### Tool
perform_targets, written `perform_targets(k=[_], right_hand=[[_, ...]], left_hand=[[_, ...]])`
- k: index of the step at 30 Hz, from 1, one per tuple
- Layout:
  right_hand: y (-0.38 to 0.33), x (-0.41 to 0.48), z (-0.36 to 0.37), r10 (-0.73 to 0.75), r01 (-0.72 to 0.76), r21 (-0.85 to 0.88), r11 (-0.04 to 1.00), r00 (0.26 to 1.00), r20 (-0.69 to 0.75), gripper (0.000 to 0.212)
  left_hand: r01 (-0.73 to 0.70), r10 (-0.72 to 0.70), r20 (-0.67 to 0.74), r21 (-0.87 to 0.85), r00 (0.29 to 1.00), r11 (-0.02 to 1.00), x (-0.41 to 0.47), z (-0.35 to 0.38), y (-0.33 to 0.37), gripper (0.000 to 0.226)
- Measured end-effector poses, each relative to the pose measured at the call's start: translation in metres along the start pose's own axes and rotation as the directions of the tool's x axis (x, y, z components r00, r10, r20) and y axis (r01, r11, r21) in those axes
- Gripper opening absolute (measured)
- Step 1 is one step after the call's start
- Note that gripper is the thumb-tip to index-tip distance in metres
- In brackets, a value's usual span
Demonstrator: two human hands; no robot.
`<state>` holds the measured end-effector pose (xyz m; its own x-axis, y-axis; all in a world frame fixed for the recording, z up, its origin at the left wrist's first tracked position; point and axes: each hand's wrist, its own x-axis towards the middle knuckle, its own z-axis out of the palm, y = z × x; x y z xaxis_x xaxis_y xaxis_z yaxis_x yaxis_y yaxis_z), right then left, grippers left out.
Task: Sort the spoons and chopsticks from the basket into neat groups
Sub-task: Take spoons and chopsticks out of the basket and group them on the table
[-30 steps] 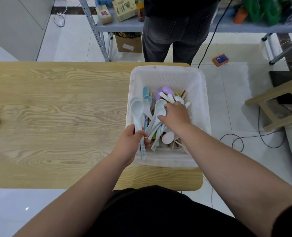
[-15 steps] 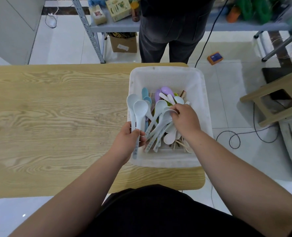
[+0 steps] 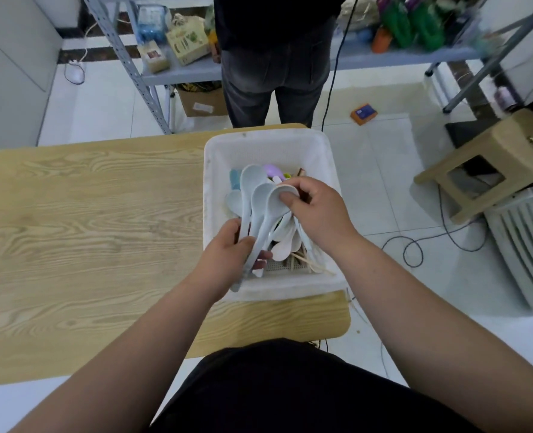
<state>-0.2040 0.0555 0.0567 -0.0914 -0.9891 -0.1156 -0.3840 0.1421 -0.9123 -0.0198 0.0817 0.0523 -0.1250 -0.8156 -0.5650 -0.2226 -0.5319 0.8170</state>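
A white plastic basket [image 3: 268,148] sits at the right end of the wooden table [image 3: 87,220]. It holds several spoons, among them a purple spoon [image 3: 271,169] and a white spoon [image 3: 285,245], plus wooden chopsticks [image 3: 309,260] near its front. My left hand [image 3: 227,260] is closed around the handles of a bunch of pale blue spoons [image 3: 252,189], raised over the basket. My right hand [image 3: 316,210] pinches the bowl of the front pale blue spoon [image 3: 277,201] of that bunch.
A person in dark trousers [image 3: 274,64] stands just beyond the table's far edge. Behind is a metal shelf [image 3: 181,73] with boxes. A wooden stool [image 3: 490,157], a white ribbed appliance [image 3: 527,239] and loose cables [image 3: 430,245] lie on the tiled floor to the right.
My left hand has lifted the spoon bunch higher over the basket. My right hand has left the basket's contents and now grips the bowl of the front spoon. The camera has tilted up.
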Motion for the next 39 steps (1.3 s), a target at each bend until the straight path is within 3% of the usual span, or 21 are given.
perform_targets(k=[5,12,15,18,22,30,33,39], right_hand=[[0.015,-0.023,-0.002,-0.068,0.064,-0.052,0.997,0.995,-0.075,0.013],[0.024,-0.063,0.028,0.014,-0.022,0.065,0.998,0.993,0.119,0.014],[0.022,-0.081,0.047,0.091,-0.109,0.110,0.988,0.983,0.160,0.020],[0.011,-0.110,0.078,0.214,-0.326,0.240,0.914,0.892,0.397,0.035],[-0.007,-0.147,0.125,0.230,-0.445,0.197,0.874,0.735,0.638,0.045],[-0.079,-0.211,0.244,0.310,-0.513,0.214,0.832,0.749,0.586,0.024],[-0.099,-0.225,0.287,0.338,-0.520,0.189,0.833,0.749,0.570,0.023],[-0.118,-0.225,0.347,0.320,-0.511,0.162,0.844,0.723,0.612,0.029]], left_hand=[[-0.015,0.015,-0.011,0.019,1.000,1.000,-0.038,0.022,-0.017,0.016],[0.034,-0.053,-0.096,-0.189,0.994,0.981,-0.093,0.026,-0.057,0.016],[0.026,-0.055,-0.161,-0.177,0.985,0.984,-0.113,0.019,-0.074,0.018],[-0.001,-0.055,-0.240,-0.224,0.969,0.975,-0.136,-0.002,-0.088,0.019],[-0.058,-0.013,-0.233,-0.296,0.972,0.953,-0.160,-0.038,-0.104,0.020],[-0.110,0.059,-0.159,-0.335,0.985,0.936,-0.213,-0.154,-0.158,0.032],[-0.107,0.059,-0.154,-0.324,0.986,0.940,-0.225,-0.200,-0.179,0.037],[-0.056,0.027,-0.124,-0.243,0.992,0.968,-0.235,-0.260,-0.203,0.026]])
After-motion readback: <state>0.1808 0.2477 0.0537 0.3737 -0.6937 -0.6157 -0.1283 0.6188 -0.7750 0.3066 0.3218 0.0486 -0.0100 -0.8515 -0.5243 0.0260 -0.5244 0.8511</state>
